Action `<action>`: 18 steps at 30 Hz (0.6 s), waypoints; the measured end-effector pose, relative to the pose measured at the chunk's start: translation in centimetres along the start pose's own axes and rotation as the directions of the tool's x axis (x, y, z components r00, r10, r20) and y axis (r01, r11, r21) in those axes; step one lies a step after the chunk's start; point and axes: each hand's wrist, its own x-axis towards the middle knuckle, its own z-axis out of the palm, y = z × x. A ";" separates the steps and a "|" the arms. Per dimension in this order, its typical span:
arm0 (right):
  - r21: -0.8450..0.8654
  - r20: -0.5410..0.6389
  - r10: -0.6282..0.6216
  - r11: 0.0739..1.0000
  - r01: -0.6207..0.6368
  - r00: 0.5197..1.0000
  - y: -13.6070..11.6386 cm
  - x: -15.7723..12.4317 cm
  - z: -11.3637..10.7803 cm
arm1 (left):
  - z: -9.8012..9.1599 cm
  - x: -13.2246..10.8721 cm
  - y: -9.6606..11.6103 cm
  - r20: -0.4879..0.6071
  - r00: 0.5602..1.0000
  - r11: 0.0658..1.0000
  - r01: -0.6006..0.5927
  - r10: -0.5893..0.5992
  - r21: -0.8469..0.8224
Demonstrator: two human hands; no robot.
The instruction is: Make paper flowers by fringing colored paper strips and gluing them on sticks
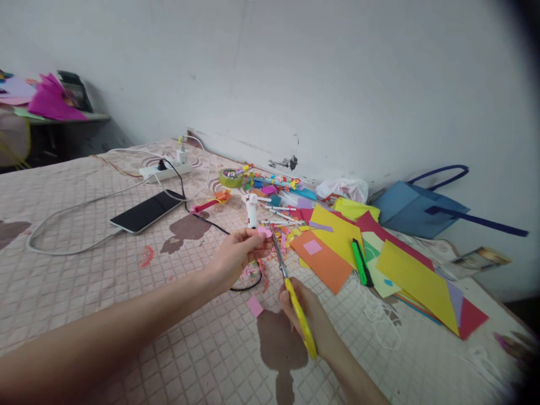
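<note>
My left hand [238,254] pinches a small pink paper piece [264,232] at its fingertips, held a little above the quilted surface. My right hand [310,320] is closed round the yellow handles of a pair of scissors [291,289]. The blades point up and away and meet the pink piece at its right edge. Another pink paper square [255,306] lies flat between my two hands. Thin coloured paper scraps [258,270] lie under my left hand.
Coloured paper sheets [407,273] fan out at right with a green marker [360,262] on them. A phone [146,211], power strip [165,170] and cables lie at left. A tape roll [230,178], pens, a white bottle [252,210] and a blue bag [415,208] sit near the wall.
</note>
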 end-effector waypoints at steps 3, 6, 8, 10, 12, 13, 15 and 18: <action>0.004 0.008 -0.002 1.000 0.002 1.000 -0.2 0.0 0.0 | 0.0 -0.1 -0.1 0.000 1.000 1.000 -0.020 0.020 -0.002; 0.013 -0.001 0.003 1.000 -0.003 1.000 -0.3 0.0 0.0 | 0.1 -0.1 -0.2 -0.005 1.000 0.999 -0.030 0.030 -0.013; 0.017 -0.011 0.010 1.000 -0.010 1.000 -0.3 0.0 0.1 | 0.1 -0.1 -0.3 -0.007 0.999 0.999 -0.034 0.034 -0.021; 0.021 -0.012 0.020 1.000 -0.019 1.000 -0.2 0.1 0.2 | 0.1 -0.1 -0.3 -0.006 0.999 0.999 -0.037 0.037 -0.024; 0.029 -0.013 0.026 0.999 -0.026 1.000 -0.1 0.1 0.3 | 0.0 -0.1 -0.4 -0.004 0.999 0.999 -0.039 0.039 -0.023; 0.035 -0.015 0.026 0.999 -0.026 1.000 0.0 0.1 0.3 | 0.0 -0.1 -0.4 -0.001 0.999 0.999 -0.042 0.042 -0.022; 0.045 -0.016 0.028 0.999 -0.028 0.999 0.1 0.1 0.4 | 0.0 -0.1 -0.5 0.003 0.999 0.999 -0.048 0.048 -0.023; 0.055 0.002 0.030 0.998 -0.030 1.000 0.2 0.2 0.4 | -0.1 -0.1 -0.6 -0.002 0.999 0.998 -0.052 0.052 -0.026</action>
